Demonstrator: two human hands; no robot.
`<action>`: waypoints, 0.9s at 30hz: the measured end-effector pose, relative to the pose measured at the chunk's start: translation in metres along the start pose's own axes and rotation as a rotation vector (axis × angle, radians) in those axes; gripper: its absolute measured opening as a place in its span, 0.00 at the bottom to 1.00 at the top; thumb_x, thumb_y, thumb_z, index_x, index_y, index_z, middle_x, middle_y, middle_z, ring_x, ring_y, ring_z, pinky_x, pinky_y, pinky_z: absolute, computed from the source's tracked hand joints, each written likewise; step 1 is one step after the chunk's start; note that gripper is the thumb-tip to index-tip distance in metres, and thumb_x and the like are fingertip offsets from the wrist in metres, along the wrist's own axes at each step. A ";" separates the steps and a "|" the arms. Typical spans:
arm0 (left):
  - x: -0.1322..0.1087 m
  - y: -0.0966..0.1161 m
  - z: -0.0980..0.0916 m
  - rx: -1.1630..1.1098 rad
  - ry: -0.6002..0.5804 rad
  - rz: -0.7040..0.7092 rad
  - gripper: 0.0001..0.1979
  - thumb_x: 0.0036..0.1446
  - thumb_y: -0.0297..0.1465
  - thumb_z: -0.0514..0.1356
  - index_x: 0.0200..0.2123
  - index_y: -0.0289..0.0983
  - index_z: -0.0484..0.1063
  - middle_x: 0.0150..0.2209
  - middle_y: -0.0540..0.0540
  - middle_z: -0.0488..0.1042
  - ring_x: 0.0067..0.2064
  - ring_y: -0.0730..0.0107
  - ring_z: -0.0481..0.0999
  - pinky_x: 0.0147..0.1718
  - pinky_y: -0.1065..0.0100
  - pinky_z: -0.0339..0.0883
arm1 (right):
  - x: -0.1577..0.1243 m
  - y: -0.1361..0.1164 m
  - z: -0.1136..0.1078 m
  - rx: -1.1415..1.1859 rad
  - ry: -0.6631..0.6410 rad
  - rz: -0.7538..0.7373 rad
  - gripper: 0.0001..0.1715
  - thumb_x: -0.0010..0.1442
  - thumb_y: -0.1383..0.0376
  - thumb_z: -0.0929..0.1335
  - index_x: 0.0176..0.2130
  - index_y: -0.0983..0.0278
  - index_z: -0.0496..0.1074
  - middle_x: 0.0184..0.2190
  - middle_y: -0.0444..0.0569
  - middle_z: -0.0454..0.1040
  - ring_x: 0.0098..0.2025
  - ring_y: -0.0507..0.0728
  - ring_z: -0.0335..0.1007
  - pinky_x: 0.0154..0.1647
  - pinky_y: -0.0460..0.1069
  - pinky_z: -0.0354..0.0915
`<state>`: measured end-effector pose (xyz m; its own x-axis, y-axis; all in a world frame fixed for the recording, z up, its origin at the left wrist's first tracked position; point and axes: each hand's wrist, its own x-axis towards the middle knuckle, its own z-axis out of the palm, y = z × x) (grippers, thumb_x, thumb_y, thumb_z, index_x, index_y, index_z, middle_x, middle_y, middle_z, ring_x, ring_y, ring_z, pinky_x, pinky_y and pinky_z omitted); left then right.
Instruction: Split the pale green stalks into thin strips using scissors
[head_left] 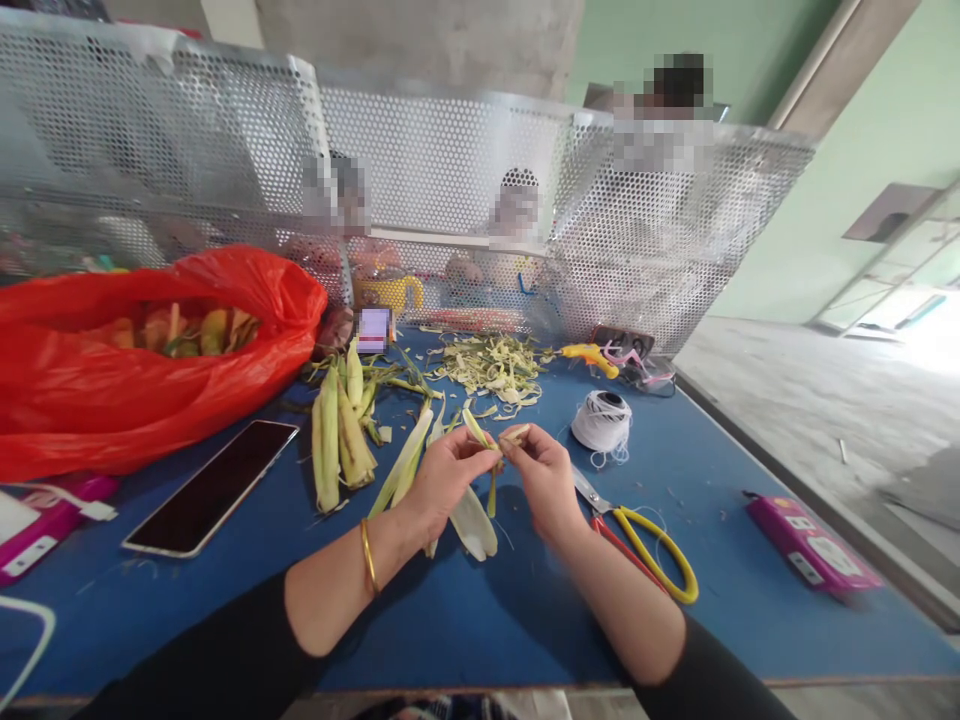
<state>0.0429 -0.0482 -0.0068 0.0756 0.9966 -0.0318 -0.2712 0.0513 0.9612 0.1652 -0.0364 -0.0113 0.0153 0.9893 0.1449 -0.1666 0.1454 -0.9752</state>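
Observation:
My left hand (439,480) and my right hand (544,478) meet above the blue table (480,610), both pinched on a thin strip of corn husk (491,440). A loose pale husk leaf (474,520) lies on the table just below the hands. A bundle of husk leaves (337,435) lies to the left of my left hand. Scissors with yellow and red handles (637,540) rest beside my right wrist. A gold bangle sits on my left wrist.
A red plastic bag (150,350) with husks fills the back left. A phone (214,487), a spool of white thread (602,420), husk scraps (491,365), a yellow glue gun (589,355) and a pink box (810,545) lie around. A perforated metal screen (450,190) stands behind, with people beyond it.

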 end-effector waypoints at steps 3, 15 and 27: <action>0.000 0.002 0.000 -0.017 0.005 -0.014 0.04 0.40 0.30 0.65 0.23 0.38 0.72 0.22 0.53 0.73 0.27 0.72 0.71 0.36 0.67 0.67 | 0.003 -0.004 -0.005 -0.049 -0.091 0.034 0.11 0.44 0.59 0.74 0.26 0.62 0.72 0.20 0.40 0.70 0.23 0.51 0.64 0.28 0.48 0.62; 0.005 0.003 -0.009 -0.119 -0.114 -0.108 0.08 0.38 0.30 0.69 0.24 0.36 0.73 0.23 0.52 0.73 0.28 0.72 0.73 0.39 0.66 0.68 | 0.011 -0.012 -0.021 -0.132 -0.362 0.052 0.15 0.46 0.57 0.76 0.26 0.62 0.71 0.20 0.41 0.74 0.25 0.51 0.68 0.32 0.48 0.65; 0.008 0.003 -0.017 -0.178 -0.137 -0.250 0.10 0.38 0.32 0.72 0.25 0.33 0.78 0.27 0.47 0.77 0.30 0.68 0.77 0.41 0.65 0.70 | 0.008 -0.006 -0.025 -0.572 -0.304 -0.384 0.09 0.59 0.64 0.66 0.27 0.62 0.67 0.24 0.44 0.70 0.27 0.51 0.64 0.31 0.47 0.60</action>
<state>0.0266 -0.0387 -0.0088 0.2857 0.9346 -0.2118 -0.3904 0.3153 0.8650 0.1914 -0.0296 -0.0083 -0.3176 0.8341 0.4510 0.3351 0.5436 -0.7695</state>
